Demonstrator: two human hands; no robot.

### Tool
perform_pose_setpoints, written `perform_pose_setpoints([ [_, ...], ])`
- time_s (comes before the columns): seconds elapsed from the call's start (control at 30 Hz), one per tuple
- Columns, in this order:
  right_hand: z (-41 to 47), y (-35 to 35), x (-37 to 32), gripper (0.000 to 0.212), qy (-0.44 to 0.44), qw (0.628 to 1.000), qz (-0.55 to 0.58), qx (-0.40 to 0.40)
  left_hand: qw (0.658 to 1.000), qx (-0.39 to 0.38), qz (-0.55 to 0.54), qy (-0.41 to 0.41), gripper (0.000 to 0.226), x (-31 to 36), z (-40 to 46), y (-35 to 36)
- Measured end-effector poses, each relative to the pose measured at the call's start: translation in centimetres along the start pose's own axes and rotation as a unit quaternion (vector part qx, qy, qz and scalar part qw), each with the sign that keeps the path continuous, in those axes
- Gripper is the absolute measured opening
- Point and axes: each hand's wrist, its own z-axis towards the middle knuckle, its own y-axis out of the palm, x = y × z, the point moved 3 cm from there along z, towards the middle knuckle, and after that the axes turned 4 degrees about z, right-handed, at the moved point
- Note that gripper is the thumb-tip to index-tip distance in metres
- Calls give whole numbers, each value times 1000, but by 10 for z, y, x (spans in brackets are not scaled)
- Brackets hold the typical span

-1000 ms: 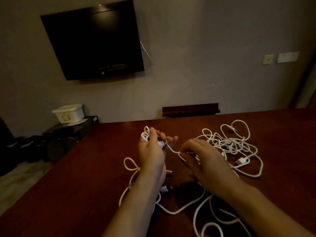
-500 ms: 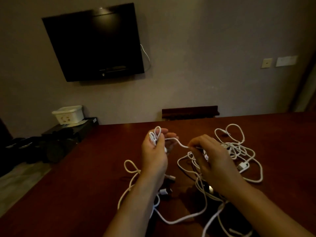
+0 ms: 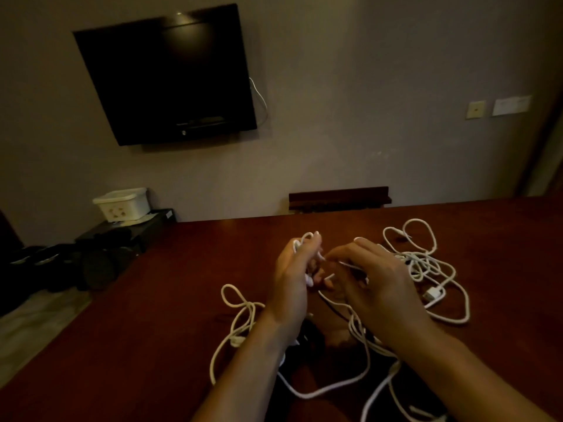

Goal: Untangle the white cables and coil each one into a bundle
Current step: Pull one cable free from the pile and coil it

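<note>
Several white cables (image 3: 426,266) lie tangled on the dark red table (image 3: 170,300). My left hand (image 3: 292,278) is raised above the table and grips small loops of one white cable, which stick out above its fingers. My right hand (image 3: 371,278) is close beside it, fingers curled, pinching the same cable strand that runs between the two hands. More of the cable hangs down from both hands and trails in loops (image 3: 234,303) toward the near edge. A white USB plug (image 3: 434,293) lies to the right of my right hand.
A black TV (image 3: 170,74) hangs on the wall beyond the table. A dark wooden chair back (image 3: 338,197) stands at the far table edge. To the left, a white basket (image 3: 122,204) sits on a low black stand (image 3: 128,229), with dark bags on the floor.
My right hand has moved left and now sits close against my left hand, shortening the strand between them. The loops in my left hand stay gripped.
</note>
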Motion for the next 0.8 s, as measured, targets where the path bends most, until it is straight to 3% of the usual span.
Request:
perform_pose_setpoints([
  [0.17, -1, 4, -10, 27, -7, 999, 30, -40, 994, 55, 73, -53, 41, -6, -1, 0],
  [0.3, -4, 8, -5, 17, 62, 993, 39, -93, 968, 158, -166, -103, 37, -6, 11, -12],
  [0.43, -5, 9, 8, 13, 55, 992, -57, -99, 928, 118, -324, -142, 35, -1, 12, -16],
  [0.6, -3, 8, 9, 15, 14, 976, -172, -129, 945, 89, -283, -137, 28, 0, 10, -18],
  [0.8, 2, 2, -7, 44, 67, 968, -184, -155, 953, 201, -203, -101, 33, 5, 9, -26],
])
